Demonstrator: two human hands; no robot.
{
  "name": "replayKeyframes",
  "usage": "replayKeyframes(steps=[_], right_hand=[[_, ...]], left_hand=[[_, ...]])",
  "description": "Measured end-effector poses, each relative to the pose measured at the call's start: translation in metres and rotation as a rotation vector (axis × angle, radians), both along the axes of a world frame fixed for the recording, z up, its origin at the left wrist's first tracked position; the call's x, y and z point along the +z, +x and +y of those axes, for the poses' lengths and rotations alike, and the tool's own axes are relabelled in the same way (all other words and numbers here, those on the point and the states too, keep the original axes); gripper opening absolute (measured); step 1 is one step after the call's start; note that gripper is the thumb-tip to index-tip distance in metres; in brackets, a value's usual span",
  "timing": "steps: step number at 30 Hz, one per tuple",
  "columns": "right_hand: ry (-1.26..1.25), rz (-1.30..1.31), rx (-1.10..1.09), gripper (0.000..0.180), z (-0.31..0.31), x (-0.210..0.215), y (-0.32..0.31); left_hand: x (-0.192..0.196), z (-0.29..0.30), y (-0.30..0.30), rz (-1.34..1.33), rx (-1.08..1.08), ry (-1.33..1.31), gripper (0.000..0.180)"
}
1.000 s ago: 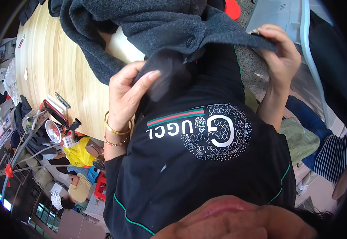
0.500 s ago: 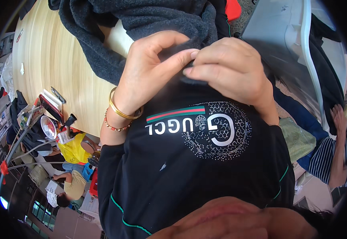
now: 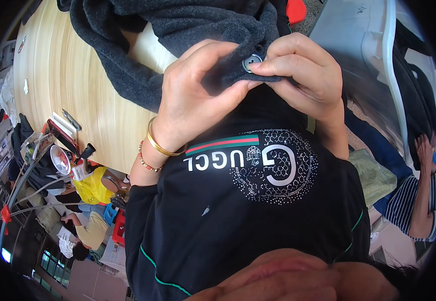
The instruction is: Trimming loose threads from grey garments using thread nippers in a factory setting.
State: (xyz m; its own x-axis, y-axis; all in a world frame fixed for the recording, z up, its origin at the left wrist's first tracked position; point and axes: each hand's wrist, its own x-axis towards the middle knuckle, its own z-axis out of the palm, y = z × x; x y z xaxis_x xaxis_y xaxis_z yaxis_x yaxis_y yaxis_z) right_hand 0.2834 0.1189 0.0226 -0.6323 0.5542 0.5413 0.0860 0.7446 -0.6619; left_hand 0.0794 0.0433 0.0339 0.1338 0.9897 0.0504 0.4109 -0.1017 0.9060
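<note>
A dark grey woollen garment spreads from the tabletop to the space between my hands. On its near edge a round grey-blue button faces up. The thumb of my right hand presses on the button's rim, its fingers closed around the cloth edge behind. My left hand, with a gold bangle and a beaded bracelet at the wrist, grips the same edge beside the button. Its fingertips are partly hidden by the cloth.
The round wooden table lies to my left, with a black pen-like tool near its edge. A large translucent plastic bin stands at right. One person in stripes is beside it; another in yellow sits farther left.
My right hand has turned and drawn slightly away from my left, bringing the button into view. The cloth edge now shows between the hands.
</note>
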Motion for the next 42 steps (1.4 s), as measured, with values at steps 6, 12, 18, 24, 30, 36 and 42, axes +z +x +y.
replayKeyframes(steps=[6,12,18,24,30,36,42], right_hand=[[-0.163,-0.018,0.117,0.029,0.004,-0.003,0.003],[-0.236,-0.004,0.209,0.024,0.011,0.000,-0.006],[-0.429,-0.072,0.238,0.045,0.019,0.017,-0.021],[-0.469,-0.117,0.305,0.036,0.026,0.002,-0.017],[-0.500,-0.107,0.245,0.021,0.025,-0.004,-0.016],[-0.539,-0.059,0.219,0.018,0.020,-0.006,-0.018],[-0.493,-0.059,0.216,0.018,0.021,-0.002,-0.014]], left_hand=[[-0.012,-0.005,-0.002,-0.066,0.075,0.080,0.040],[-0.015,-0.008,-0.009,-0.089,0.083,0.172,0.036],[-0.014,-0.008,-0.016,-0.078,0.056,0.227,0.035],[-0.016,-0.008,-0.015,-0.127,0.083,0.228,0.032],[-0.019,-0.006,-0.018,-0.218,0.059,0.150,0.028],[-0.021,-0.002,-0.016,-0.186,0.037,0.272,0.026],[-0.018,0.001,-0.014,-0.098,0.057,0.334,0.027]])
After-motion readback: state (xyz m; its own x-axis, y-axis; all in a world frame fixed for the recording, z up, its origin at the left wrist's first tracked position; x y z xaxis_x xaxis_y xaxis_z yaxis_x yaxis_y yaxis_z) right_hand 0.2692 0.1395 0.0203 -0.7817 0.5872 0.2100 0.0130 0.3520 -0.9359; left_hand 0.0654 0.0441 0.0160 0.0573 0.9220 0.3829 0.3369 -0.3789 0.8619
